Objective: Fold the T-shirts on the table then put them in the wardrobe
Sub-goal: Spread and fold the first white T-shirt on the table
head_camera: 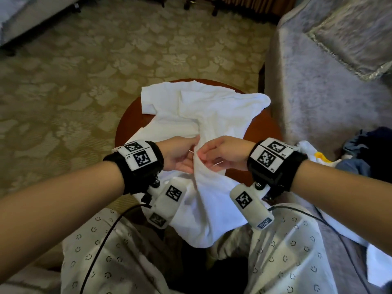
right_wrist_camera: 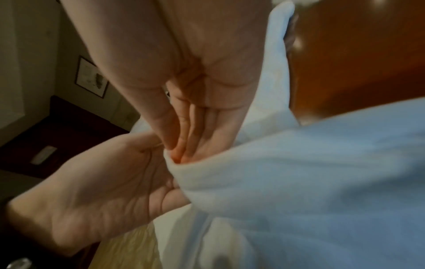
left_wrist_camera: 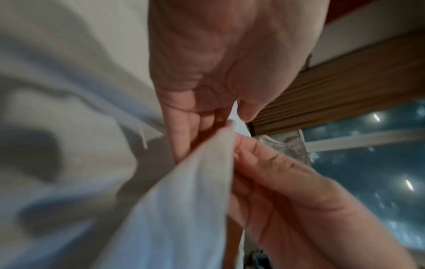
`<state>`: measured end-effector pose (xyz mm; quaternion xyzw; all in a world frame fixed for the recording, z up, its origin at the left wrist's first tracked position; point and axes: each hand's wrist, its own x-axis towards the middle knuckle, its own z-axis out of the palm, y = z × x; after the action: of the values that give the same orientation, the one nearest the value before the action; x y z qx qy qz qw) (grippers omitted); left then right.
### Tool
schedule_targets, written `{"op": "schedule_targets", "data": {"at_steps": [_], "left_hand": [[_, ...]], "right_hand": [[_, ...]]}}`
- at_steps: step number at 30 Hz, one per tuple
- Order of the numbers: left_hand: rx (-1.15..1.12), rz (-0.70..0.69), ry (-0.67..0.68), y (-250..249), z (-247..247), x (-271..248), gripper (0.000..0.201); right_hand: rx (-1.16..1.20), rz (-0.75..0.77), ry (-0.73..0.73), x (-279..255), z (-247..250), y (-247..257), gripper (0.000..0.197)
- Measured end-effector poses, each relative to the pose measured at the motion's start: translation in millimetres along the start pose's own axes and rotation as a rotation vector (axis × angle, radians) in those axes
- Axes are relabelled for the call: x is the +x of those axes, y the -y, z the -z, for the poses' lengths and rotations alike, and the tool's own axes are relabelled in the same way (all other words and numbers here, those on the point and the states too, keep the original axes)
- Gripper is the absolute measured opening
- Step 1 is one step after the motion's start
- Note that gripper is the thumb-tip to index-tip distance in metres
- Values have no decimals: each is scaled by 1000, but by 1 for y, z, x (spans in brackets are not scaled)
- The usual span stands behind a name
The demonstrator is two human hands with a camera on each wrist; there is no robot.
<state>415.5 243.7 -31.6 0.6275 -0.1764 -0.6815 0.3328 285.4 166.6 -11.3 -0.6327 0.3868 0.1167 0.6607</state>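
I have my left hand [head_camera: 180, 153] and right hand [head_camera: 224, 153] side by side, both pinching one raised fold of the crumpled white cotton T-shirt [head_camera: 203, 111], whose length runs away from me across the round reddish-brown wooden table [head_camera: 127, 122], its near end hanging toward my lap.

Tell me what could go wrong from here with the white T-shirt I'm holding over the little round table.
1. Both hands, left hand and right hand, pinch one bunched ridge of the white T-shirt; lifting from there may crumple it instead of spreading it.
2. The shirt's near end hangs off the round table between your knees, so it could slide to the floor.
3. The clothes pile lies right beside the table and could catch a sleeve.
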Motion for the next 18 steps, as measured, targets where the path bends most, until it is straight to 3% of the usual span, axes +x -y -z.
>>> {"op": "schedule_targets", "data": {"at_steps": [2, 5, 6, 8, 11, 15, 18], "left_hand": [[-71, 71, 19, 7, 14, 0, 46], [-66, 135, -27, 21, 36, -3, 33], [-74, 138, -44, 25, 43, -3, 27], [-116, 134, -52, 28, 57, -3, 18], [-94, 99, -48, 27, 69, -8, 18], [73, 29, -117, 23, 74, -7, 33], [240, -18, -150, 22, 77, -6, 34]], "right_hand": [[52, -18, 66, 6, -10, 2, 23], [17, -44, 137, 10, -8, 14, 23], [-14, -57, 107, 13, -3, 19, 21], [-106, -58, -87, 27, 9, 28, 16], [-493, 58, -416, 64, 28, 38, 19], [-933, 175, -414, 110, 33, 56, 45], [-986, 74, -433, 140, 40, 60, 58]]}}
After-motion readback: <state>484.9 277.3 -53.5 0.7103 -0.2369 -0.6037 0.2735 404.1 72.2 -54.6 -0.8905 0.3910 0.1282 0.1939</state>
